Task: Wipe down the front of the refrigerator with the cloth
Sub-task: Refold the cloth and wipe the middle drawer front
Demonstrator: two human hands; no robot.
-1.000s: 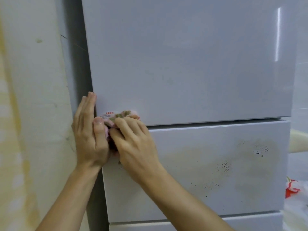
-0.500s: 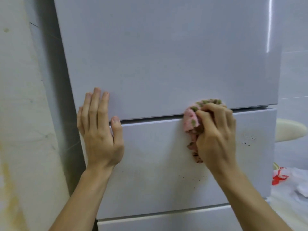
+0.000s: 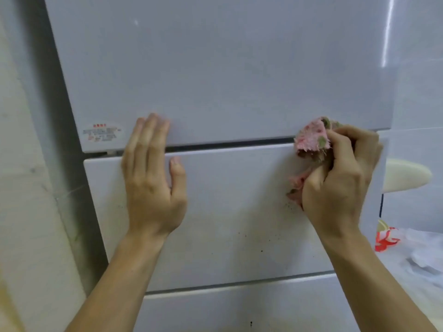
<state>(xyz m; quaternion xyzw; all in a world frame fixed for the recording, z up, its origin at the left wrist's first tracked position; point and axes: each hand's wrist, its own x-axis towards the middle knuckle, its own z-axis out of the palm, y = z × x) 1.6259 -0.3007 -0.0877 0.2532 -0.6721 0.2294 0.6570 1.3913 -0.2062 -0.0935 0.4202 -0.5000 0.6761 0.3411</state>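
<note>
The pale grey refrigerator [image 3: 215, 68] fills the view, with an upper door above two drawer fronts. My right hand [image 3: 340, 178] is closed around a bunched pink cloth [image 3: 311, 137] with green spots and presses it against the right end of the seam between the upper door and the middle drawer [image 3: 239, 212]. My left hand [image 3: 153, 178] lies flat with its fingers spread across the same seam, further left. Small dark specks dot the drawer front below the cloth.
A small label [image 3: 102, 134] sits at the upper door's lower left corner. A cream wall [image 3: 24, 188] stands close on the left. To the right are a cream rounded object [image 3: 405, 176], white plastic [image 3: 422, 259] and a red and white wrapper [image 3: 386, 238].
My right hand has swept the cloth from the left end of the seam to its right end. My left hand has moved from the door's left edge to lie flat further right.
</note>
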